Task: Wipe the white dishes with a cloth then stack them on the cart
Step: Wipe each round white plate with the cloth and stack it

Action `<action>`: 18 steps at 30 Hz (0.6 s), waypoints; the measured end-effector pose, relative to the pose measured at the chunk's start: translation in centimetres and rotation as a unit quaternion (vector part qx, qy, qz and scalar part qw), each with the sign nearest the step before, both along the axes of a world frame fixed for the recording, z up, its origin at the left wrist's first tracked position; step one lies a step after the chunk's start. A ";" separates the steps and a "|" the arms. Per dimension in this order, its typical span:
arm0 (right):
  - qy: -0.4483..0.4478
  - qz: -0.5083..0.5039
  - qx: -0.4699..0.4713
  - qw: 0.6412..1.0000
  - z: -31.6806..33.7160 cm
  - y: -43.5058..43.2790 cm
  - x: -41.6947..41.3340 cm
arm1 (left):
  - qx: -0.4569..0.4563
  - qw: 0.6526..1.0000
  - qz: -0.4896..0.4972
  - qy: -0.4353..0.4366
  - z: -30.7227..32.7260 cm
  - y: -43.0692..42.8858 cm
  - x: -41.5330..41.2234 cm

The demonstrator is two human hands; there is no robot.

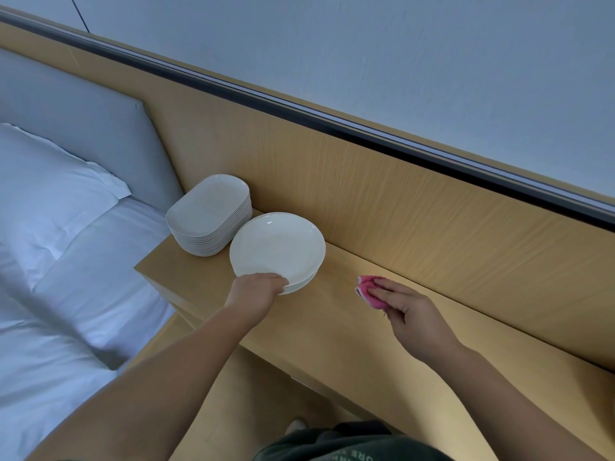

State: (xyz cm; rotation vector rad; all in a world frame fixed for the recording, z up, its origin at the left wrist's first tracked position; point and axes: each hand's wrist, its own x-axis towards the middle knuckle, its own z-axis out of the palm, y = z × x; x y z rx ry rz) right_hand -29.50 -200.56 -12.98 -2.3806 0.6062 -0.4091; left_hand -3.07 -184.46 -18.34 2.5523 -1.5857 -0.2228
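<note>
A short stack of round white plates (278, 247) sits on the wooden shelf (329, 314) beside the bed. My left hand (258, 291) grips the near rim of the top round plate, fingers curled over its edge. Behind it to the left stands a taller stack of white rectangular dishes (209, 214). My right hand (412, 314) holds a bunched pink cloth (369, 289) just above the shelf, to the right of the round plates and apart from them. No cart is in view.
A wooden wall panel (399, 211) rises right behind the shelf. The bed with white sheets and a pillow (50, 194) lies to the left, with a grey padded headboard (83, 128). Floor and a shoe (294, 425) show below the shelf edge.
</note>
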 end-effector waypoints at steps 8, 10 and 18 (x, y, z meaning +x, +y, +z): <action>-0.009 0.001 -0.001 1.000 0.0 -0.2 -0.3 | 0.030 0.999 -0.005 0.015 0.6 -1.2 -0.1; -0.019 -0.004 0.004 1.000 0.0 -0.3 -0.6 | 0.017 1.000 -0.019 0.009 0.7 -1.7 -0.6; -0.049 -0.053 0.031 0.997 0.4 -1.9 -4.8 | -0.011 0.996 -0.092 0.010 2.3 -6.7 -5.8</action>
